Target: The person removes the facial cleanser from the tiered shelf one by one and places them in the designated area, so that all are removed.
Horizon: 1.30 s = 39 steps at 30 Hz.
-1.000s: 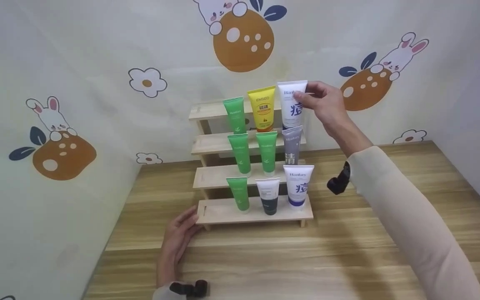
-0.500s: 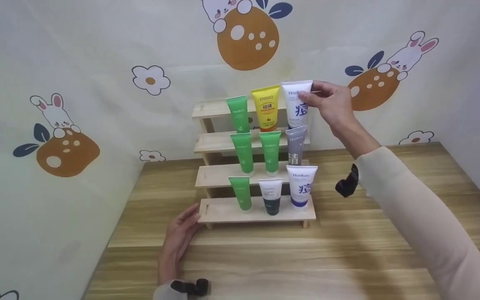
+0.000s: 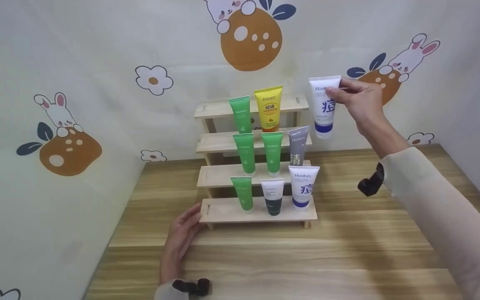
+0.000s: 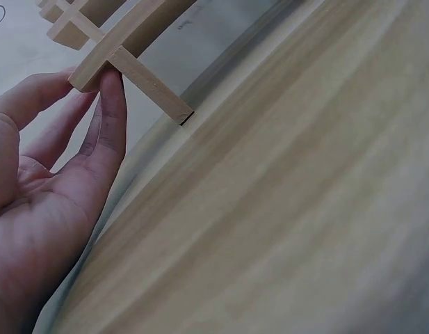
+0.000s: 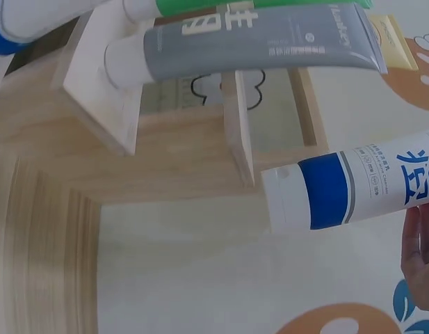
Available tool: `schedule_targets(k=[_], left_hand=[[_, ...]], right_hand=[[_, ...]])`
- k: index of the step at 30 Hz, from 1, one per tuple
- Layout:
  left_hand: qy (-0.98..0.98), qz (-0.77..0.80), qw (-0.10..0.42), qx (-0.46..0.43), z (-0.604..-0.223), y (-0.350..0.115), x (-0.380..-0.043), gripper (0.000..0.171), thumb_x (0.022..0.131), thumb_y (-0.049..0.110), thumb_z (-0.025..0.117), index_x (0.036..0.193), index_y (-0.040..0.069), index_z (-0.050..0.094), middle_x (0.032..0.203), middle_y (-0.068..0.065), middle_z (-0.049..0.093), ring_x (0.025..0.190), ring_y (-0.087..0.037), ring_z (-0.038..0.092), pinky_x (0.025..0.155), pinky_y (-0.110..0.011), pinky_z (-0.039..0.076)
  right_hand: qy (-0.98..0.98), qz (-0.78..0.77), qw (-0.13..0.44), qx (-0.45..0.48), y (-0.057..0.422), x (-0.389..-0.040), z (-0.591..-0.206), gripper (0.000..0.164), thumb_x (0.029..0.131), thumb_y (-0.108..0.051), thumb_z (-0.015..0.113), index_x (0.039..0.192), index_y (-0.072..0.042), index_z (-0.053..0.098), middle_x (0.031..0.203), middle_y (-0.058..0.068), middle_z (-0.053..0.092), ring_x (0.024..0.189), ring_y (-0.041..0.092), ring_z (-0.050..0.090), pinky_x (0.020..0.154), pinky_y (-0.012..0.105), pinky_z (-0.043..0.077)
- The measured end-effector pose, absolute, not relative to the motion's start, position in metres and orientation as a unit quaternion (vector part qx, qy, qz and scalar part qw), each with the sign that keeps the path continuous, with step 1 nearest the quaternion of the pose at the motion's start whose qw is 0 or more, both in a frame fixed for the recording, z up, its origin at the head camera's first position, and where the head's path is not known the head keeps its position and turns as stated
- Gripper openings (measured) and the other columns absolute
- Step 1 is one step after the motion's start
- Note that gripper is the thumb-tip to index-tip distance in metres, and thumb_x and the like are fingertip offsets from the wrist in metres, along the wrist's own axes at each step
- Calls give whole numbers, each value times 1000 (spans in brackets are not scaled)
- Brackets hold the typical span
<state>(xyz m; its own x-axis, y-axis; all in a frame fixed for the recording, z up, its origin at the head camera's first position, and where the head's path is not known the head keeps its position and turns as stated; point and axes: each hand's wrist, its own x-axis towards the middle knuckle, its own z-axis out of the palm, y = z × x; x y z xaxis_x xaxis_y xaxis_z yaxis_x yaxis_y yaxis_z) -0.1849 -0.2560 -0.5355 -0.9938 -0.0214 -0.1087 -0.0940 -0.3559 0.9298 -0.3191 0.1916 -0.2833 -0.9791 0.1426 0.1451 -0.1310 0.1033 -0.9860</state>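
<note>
My right hand (image 3: 361,100) pinches the top of a white squeeze tube (image 3: 323,111) with a blue band, held in the air to the right of a stepped wooden display stand (image 3: 219,213). In the right wrist view this tube (image 5: 374,182) hangs apart from the shelves, beyond a grey tube (image 5: 263,43). My left hand (image 3: 181,233) holds the front left corner of the lowest shelf. In the left wrist view the left hand's fingers (image 4: 111,118) lie at the end of that shelf board (image 4: 117,52), beside its leg.
Several tubes stand on the shelves: green ones (image 3: 245,154), a yellow one (image 3: 268,107), a white and dark one (image 3: 272,198), and another white and blue one (image 3: 303,187). The stand is on a wood-grain table (image 3: 265,258) before a patterned backdrop (image 3: 181,37).
The right hand has lifted the white tube off the stand's upper right and carried it right, showing its blue band. The left hand has stayed at the lowest shelf's corner.
</note>
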Motion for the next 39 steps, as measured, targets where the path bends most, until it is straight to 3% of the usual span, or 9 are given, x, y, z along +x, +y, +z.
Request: schedule_targets(k=[7,20,33,39], left_hand=[[581,812,26,-59,-536,-256,-183,44,97,3,60,140,-2,54,133,-6,64,114,-12,67,100,-30,57],[598,798,27,-72,-536,-255,-185,51,98,4,59,145,-7,44,146,-20,53,119,-13,64,103,-31,55],[594,803,19,-51,-537,-255,-184,47,97,1,58,143,-5,48,138,-10,59,119,-14,63,104,-34,54],[598,799,21,-54,-536,-254,-184,47,98,3,59,143,-5,48,141,-12,57,120,-14,62,104,-33,54]], right_hand=[[-739,668,90,-18,213,-318,-293,58,78,-35,83,132,-19,66,107,-11,72,103,10,66,116,41,45],[-746,661,69,-46,241,-316,-322,62,81,-39,80,137,-19,62,107,-17,73,96,3,67,127,54,23],[-769,633,56,-69,260,-317,-372,69,83,-45,76,142,-13,56,96,-21,69,89,-1,68,118,49,40],[-786,612,42,-80,268,-319,-395,71,86,-49,71,144,-13,53,104,-18,67,94,-1,66,98,23,54]])
